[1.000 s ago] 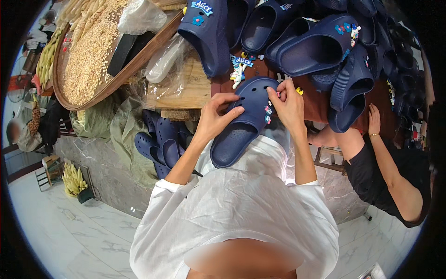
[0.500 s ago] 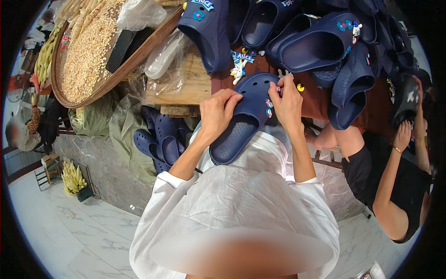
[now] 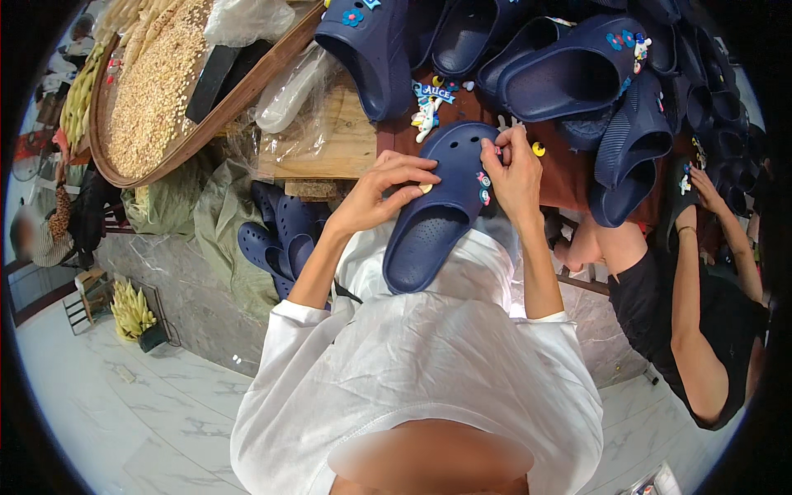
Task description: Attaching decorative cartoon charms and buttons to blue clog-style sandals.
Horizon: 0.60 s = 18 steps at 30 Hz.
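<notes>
A navy clog rests in my lap against the table edge, toe pointing away from me. My left hand grips its left side, fingers over the upper and thumb at the edge. At the toe's right side my right hand is closed in a pinch on a small pink charm, mostly hidden by the fingers. Two small charms sit in the holes just below. Beyond the toe lie a white rabbit-like charm and a blue banner charm. A yellow round charm is beside my right hand.
Decorated navy clogs are heaped across the table's far side. A tray of pale kernels stands at left, beside a wooden board. More clogs hang lower left. A co-worker handles a clog at right.
The clog has shifted slightly right. My left fingers have stretched further over its upper, while my right hand stays at the same charm. The co-worker's hands and clog have moved left.
</notes>
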Available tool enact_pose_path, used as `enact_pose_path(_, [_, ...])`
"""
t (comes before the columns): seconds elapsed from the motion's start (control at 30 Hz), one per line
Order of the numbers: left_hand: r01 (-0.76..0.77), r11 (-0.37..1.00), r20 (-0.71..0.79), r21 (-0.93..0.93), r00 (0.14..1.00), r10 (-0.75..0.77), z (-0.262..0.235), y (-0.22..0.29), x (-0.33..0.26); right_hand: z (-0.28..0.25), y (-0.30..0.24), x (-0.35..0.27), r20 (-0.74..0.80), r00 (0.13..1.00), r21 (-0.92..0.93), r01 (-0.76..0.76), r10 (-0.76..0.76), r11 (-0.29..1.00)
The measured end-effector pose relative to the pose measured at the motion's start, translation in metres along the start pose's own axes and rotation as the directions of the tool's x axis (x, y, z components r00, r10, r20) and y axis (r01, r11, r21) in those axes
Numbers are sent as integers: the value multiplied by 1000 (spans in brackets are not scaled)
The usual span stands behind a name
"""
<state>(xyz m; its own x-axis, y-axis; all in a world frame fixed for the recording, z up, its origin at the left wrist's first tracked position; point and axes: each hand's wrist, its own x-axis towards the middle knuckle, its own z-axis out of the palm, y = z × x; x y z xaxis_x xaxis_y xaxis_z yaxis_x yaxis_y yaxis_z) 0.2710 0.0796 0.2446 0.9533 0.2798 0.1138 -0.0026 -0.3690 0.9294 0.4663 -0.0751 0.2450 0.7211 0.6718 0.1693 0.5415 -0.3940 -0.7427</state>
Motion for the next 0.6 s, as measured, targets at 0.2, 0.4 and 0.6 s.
enact_pose_path(0.2, [-4,971,32,-241,999,12,16,-16,1,3,1,1,35,999,98,-30,26,995])
enact_pose_path(0.4, [40,884,-70,-465,994,-82,32,-24,-2,7,8,2,34,999,112,-39,35,993])
enact_pose_path(0.6, [46,815,-169,-577,970,-175,46,-19,-5,6,6,2,31,999,94,-11,8,995])
